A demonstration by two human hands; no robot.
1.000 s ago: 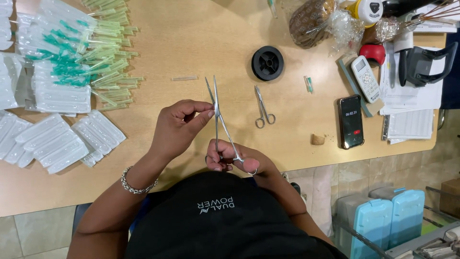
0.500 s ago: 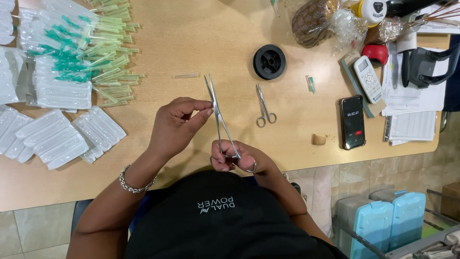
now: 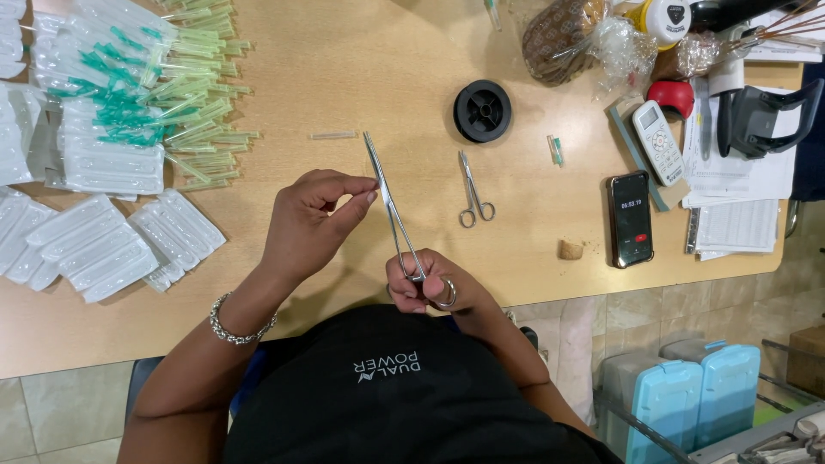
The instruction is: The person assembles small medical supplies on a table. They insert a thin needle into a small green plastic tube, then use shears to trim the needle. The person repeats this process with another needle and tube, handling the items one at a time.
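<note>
A: While the right hand (image 3: 423, 288) grips the ring handles of the long metal clamp (image 3: 394, 210), where does the tool point?

B: Its fingers are closed through the rings, low by the table (image 3: 369, 77) edge, just in front of the person's black shirt (image 3: 387, 387). The clamp slants up and away from there, with its thin tip ending over the bare wood.

A: And the left hand (image 3: 311, 225)?

B: It is raised beside the upper part of the clamp, thumb and forefinger pinched together right at the blades. Whether anything sits between those fingertips is too small to tell. A silver bracelet (image 3: 238, 325) circles that wrist.

A: What lies around them?

B: Just right of the clamp a small pair of scissors (image 3: 473, 191) rests flat, and beyond it a black spool (image 3: 482, 111). A clear tube (image 3: 333, 135) lies alone near the clamp's tip. Farther left sits a heap of green-capped needles (image 3: 172, 112) and clear blister packs (image 3: 112, 245). Well to the right lie a phone (image 3: 630, 218), a small cork (image 3: 571, 249) and a white remote (image 3: 657, 142).
</note>
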